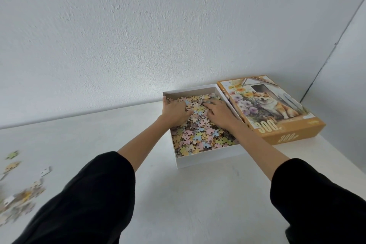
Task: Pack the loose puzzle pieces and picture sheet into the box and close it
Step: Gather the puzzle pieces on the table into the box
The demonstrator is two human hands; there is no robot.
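Note:
A white box bottom stands open on the white table, filled with pastel puzzle pieces. Both hands are inside it at the far end. My left hand lies palm down on the pieces near the far left corner, fingers spread. My right hand rests flat on the pieces beside the right wall, fingers apart. The orange lid, printed with a dog and flowers, lies face up against the box's right side. Loose pieces lie scattered at the table's left edge. No picture sheet is visible.
A white wall runs just behind the box and lid, meeting a second wall at the right corner. Bare table surface stretches between the box and the loose pieces on the left. Black sleeves cover both my forearms near the camera.

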